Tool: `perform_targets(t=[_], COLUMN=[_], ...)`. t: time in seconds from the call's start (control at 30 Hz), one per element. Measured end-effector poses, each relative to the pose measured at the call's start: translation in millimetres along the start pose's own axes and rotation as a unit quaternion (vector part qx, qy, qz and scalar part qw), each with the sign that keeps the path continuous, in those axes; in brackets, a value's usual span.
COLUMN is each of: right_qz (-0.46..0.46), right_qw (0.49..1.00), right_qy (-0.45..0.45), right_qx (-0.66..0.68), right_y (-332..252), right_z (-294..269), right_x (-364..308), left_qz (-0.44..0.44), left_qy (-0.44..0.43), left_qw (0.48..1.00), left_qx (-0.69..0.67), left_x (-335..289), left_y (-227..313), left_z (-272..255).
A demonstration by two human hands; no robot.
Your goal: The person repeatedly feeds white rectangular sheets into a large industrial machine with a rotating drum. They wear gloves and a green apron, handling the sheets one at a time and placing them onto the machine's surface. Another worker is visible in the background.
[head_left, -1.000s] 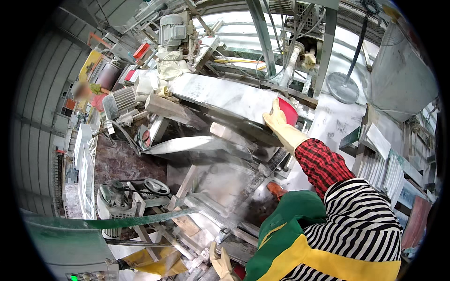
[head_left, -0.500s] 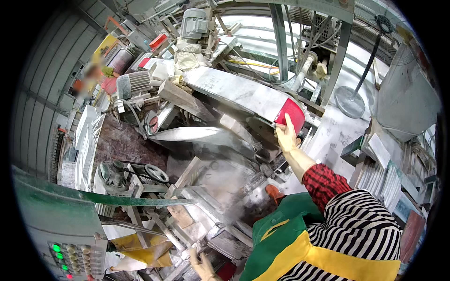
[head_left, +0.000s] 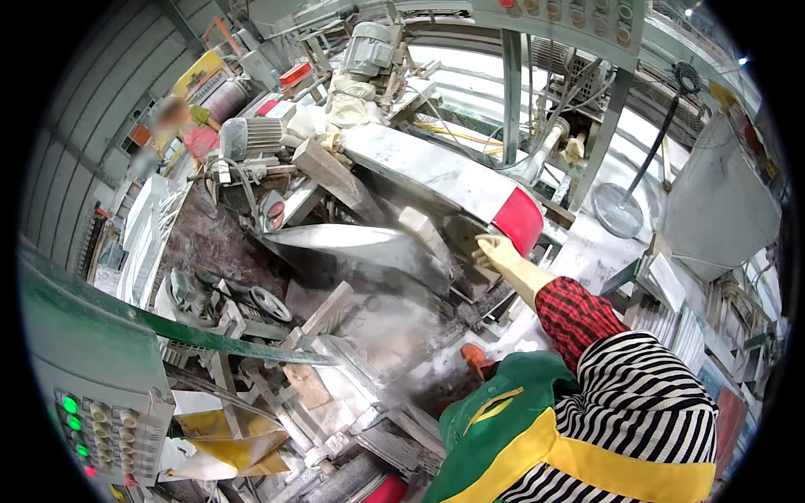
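Observation:
My right hand (head_left: pixel 499 251), in a pale glove, reaches out beside the red end (head_left: pixel 518 220) of a long white machine cover (head_left: pixel 428 172). Its fingers are loosely bent and partly apart, and nothing shows in them. The fingertips hang by the dark gap below the cover's edge. A large, thin, pale disc-like blade (head_left: pixel 360 251) stands in the machine left of this hand, dusty and partly hidden. My left hand is out of the picture.
A control panel (head_left: pixel 109 427) with lit green buttons stands lower left, under a green beam (head_left: pixel 193 327). Motors (head_left: pixel 369 49) and timber blocks (head_left: pixel 335 180) crowd the machine. A round-based stand (head_left: pixel 619 210) is at right. Another person (head_left: pixel 199 134) is at the far left.
My right hand has come off the red end and dropped slightly down and left, its pointing finger now bent. My left hand has left the lower edge of the picture.

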State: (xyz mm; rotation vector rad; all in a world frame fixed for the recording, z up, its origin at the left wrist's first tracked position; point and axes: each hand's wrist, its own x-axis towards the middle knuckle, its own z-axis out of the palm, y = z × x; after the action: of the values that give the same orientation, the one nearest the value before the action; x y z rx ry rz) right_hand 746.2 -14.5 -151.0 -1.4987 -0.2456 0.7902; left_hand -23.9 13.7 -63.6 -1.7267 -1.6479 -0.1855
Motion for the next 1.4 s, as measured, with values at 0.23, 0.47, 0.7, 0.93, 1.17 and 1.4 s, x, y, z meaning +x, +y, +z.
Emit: perform_targets(t=[0.23, 0.47, 0.7, 0.93, 1.17, 1.4], right_qz=[0.020, 0.011, 0.012, 0.020, 0.032, 0.111], right_qw=[0.993, 0.987, 0.986, 0.997, 0.996, 0.843], right_qy=[0.050, 0.127, 0.139, 0.016, -0.057, -0.135], right_qx=[0.101, 0.099, 0.093, 0.079, -0.065, -0.509], right_y=[-26, -22, -22, -21, 53, 214], right_z=[4, 17, 19, 7, -23, -119], right_x=[42, 57, 60, 49, -34, -89], left_qz=[0.050, 0.090, 0.021, 0.039, 0.015, -0.034], left_qy=[0.088, 0.086, 0.003, 0.073, 0.084, 0.009], left_qw=[0.995, 0.991, 1.000, 0.995, 0.994, 0.999], left_qx=[0.022, 0.056, 0.013, 0.059, 0.065, 0.005], left_x=[2, 10, 6, 5, 5, 0], left_y=[8, 24, 29, 44, 50, 48], left_z=[3, -19, -18, -24, -30, -16])
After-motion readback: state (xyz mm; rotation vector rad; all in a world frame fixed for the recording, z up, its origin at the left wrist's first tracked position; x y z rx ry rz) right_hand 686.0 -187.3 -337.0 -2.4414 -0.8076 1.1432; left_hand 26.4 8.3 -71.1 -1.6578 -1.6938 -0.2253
